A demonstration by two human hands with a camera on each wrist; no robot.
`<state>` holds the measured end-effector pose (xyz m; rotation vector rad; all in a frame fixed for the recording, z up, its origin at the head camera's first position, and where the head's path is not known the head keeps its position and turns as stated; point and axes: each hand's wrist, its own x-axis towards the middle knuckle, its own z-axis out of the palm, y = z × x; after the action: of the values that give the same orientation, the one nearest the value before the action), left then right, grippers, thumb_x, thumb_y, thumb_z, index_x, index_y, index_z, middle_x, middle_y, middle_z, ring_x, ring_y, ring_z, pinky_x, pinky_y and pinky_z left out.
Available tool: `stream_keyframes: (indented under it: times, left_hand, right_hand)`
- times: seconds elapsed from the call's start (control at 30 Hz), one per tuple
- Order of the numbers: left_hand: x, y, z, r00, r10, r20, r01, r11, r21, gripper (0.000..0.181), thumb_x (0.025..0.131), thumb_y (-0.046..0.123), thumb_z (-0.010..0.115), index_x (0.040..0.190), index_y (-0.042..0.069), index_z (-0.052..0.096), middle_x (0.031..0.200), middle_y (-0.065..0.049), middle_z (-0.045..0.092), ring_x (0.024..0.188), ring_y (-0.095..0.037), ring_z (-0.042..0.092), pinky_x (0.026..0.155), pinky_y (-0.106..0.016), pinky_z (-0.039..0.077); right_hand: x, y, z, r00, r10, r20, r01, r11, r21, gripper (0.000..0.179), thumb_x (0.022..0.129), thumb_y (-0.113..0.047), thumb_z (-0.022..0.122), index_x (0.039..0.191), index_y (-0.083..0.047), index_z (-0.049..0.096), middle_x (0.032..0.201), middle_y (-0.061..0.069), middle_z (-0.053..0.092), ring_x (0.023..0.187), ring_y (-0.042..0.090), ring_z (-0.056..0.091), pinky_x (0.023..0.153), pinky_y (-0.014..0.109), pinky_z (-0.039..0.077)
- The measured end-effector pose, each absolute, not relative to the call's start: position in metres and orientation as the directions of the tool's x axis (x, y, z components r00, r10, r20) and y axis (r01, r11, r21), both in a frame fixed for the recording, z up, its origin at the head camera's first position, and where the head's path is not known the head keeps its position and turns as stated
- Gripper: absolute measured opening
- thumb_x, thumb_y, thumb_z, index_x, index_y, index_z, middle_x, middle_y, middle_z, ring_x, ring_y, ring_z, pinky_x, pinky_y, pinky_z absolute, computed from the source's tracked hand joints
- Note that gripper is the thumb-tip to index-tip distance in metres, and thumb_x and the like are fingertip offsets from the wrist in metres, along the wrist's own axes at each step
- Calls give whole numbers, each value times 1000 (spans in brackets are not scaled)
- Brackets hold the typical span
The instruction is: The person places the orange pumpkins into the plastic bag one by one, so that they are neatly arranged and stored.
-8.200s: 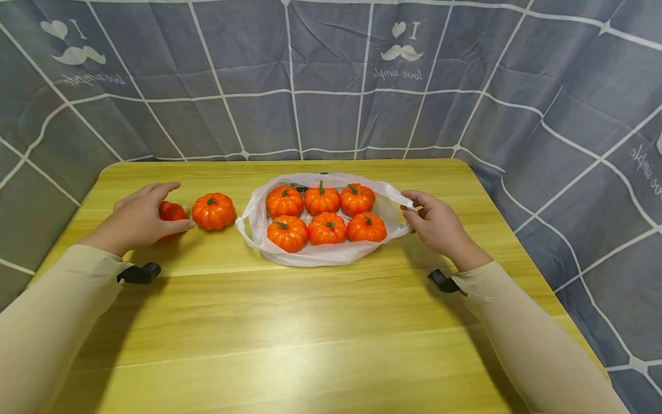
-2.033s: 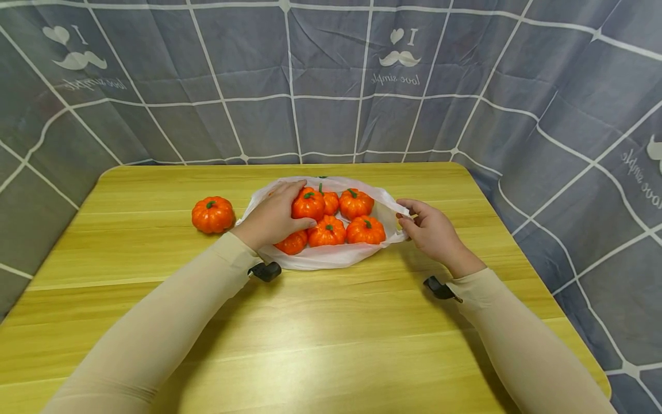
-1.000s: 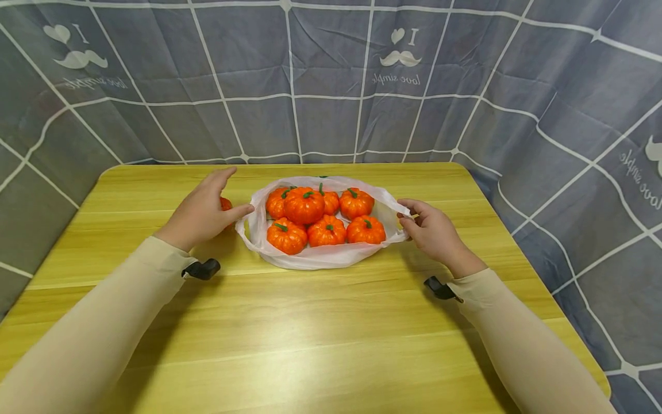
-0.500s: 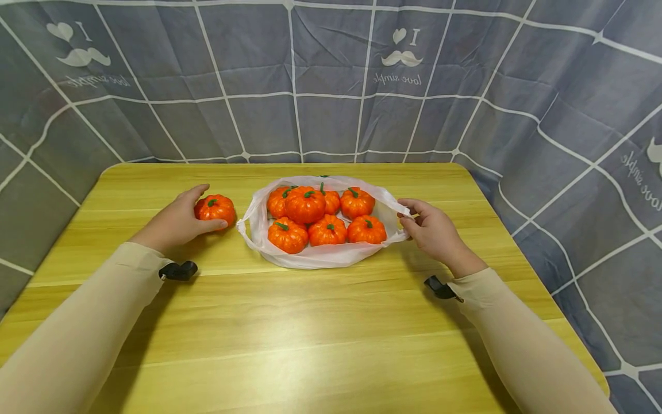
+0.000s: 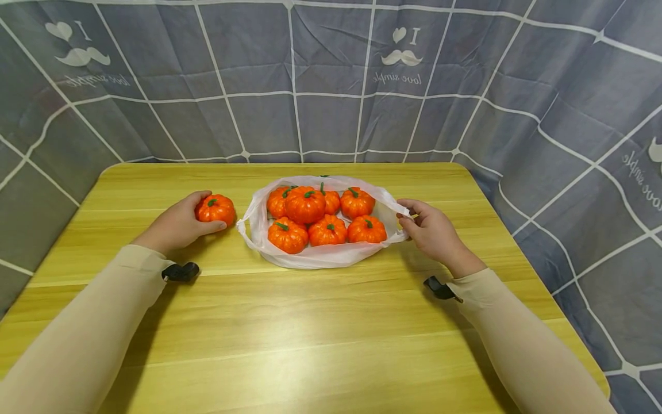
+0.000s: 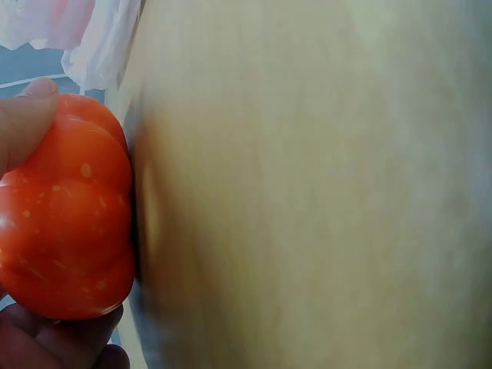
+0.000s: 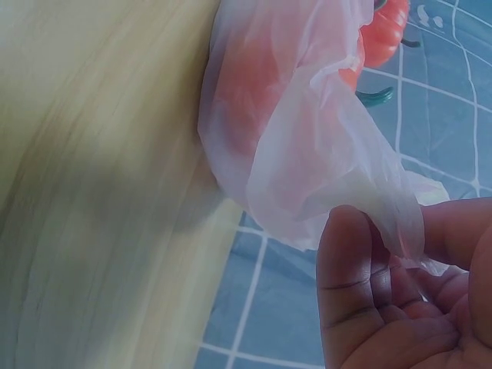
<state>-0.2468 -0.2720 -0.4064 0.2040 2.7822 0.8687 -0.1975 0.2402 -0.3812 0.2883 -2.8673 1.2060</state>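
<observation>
My left hand [image 5: 176, 223] grips a small orange pumpkin [image 5: 217, 210] with a green stem, left of the bag. In the left wrist view, the thumb lies on one side of this pumpkin [image 6: 69, 207] and the fingers on the other. A white plastic bag [image 5: 310, 261] sits with its mouth spread wide, holding several similar pumpkins; one pumpkin [image 5: 305, 205] rests on top of the others. My right hand [image 5: 434, 230] pinches the bag's right handle. The right wrist view has the thumb and fingers on the thin plastic [image 7: 338, 154].
Everything stands on a yellow wood-grain table [image 5: 331, 333]. A grey curtain [image 5: 326, 75] with white grid lines hangs behind it and along both sides. The bag's left handle [image 5: 244, 227] lies loose close to the gripped pumpkin.
My left hand set a pumpkin on top of those in the bag, let go, moved back left and closed round the pumpkin on the table. The right hand stays on the bag handle.
</observation>
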Motion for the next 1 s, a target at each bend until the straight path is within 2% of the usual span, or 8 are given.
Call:
stream_keyframes:
  times: [0.53, 1.0]
  left_hand:
    - [-246, -272, -407, -966, 196, -166, 67, 817, 573, 102, 95, 52, 73, 164, -1, 20, 158, -35, 38, 136, -54, 46, 117, -71, 35]
    - [-246, -273, -410, -969, 186, -162, 63, 821, 567, 105, 94, 55, 73, 165, -1, 20, 158, -35, 39, 137, -54, 46, 117, -70, 35]
  right_hand:
    - [-197, 240, -383, -981, -166, 99, -187, 688, -701, 43, 105, -8, 61, 148, -1, 57, 116, 22, 67, 75, 26, 67, 60, 20, 53]
    - [-197, 240, -383, -983, -158, 90, -175, 685, -708, 44, 106, -7, 59, 149, 0, 55, 117, 22, 67, 75, 24, 66, 62, 20, 54]
